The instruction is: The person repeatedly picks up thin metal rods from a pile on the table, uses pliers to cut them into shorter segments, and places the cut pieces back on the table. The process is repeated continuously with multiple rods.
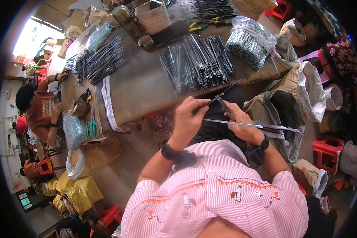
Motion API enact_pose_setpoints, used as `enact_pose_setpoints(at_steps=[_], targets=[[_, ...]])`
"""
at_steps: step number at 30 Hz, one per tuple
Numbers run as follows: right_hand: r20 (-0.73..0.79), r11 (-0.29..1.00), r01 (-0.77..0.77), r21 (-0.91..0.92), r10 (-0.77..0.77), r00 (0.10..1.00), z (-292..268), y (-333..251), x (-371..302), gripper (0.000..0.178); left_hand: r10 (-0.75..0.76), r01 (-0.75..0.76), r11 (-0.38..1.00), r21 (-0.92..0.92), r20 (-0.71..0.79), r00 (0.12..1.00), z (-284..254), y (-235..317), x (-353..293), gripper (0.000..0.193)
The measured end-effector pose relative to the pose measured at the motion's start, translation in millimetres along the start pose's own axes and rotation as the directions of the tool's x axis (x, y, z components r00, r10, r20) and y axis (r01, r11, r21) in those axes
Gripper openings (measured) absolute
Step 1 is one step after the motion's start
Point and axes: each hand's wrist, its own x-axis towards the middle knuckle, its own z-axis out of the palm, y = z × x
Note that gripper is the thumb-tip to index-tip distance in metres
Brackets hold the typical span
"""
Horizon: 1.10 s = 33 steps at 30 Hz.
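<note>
My left hand (188, 118) is closed, thumb and fingers pinching the end of a thin dark metal strip (231, 87) that slants up to the right. Close beside it, my right hand (242, 123) is wrapped round a small dark-handled tool (223, 104), whose tip meets the strip; its exact kind is unclear. A flat silver strip (218, 121) passes under my right fingers and sticks out on both sides. Both hands are over my lap at the table's near edge. Beyond them, many similar metal strips (198, 63) lie in a loose row on the brown table (139, 95).
A bagged bundle of silver strips (248, 45) stands at the right, another strip pile (105, 59) at the left. Pliers (197, 28), a cup (145, 42), and teal scissors (93, 127) are on the table. Open sacks (281, 115) stand right. A co-worker (39, 107) sits left.
</note>
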Motion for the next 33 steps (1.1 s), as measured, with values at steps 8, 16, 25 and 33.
enact_pose_setpoints(at_steps=[8, 16, 25, 33], targets=[[-0.122, 0.983, 0.107, -0.151, -0.126, 0.984, -8.7, -7.2, 5.3, 0.047, -0.033, 0.034, 0.997, -0.067, 0.013, 0.999, 4.0, -3.2, -0.1, 0.02], [-0.138, 0.985, 0.051, -0.165, -0.074, 0.988, -5.1, -0.3, 4.7, 0.016, -0.091, 0.096, 0.989, -0.108, 0.048, 0.995, 6.9, -13.1, -2.2, 0.021], [-0.116, 0.974, -0.061, -0.22, 0.036, 0.993, -3.7, -2.4, 9.0, 0.014, -0.136, 0.137, 0.99, -0.018, 0.037, 0.99, -4.5, 1.1, -3.0, 0.021], [-0.085, 0.996, -0.04, -0.081, 0.033, 0.996, 11.2, -13.5, 27.9, 0.028, 0.025, 0.019, 0.958, 0.287, -0.15, 0.988, -36.1, -24.1, -6.4, 0.02]])
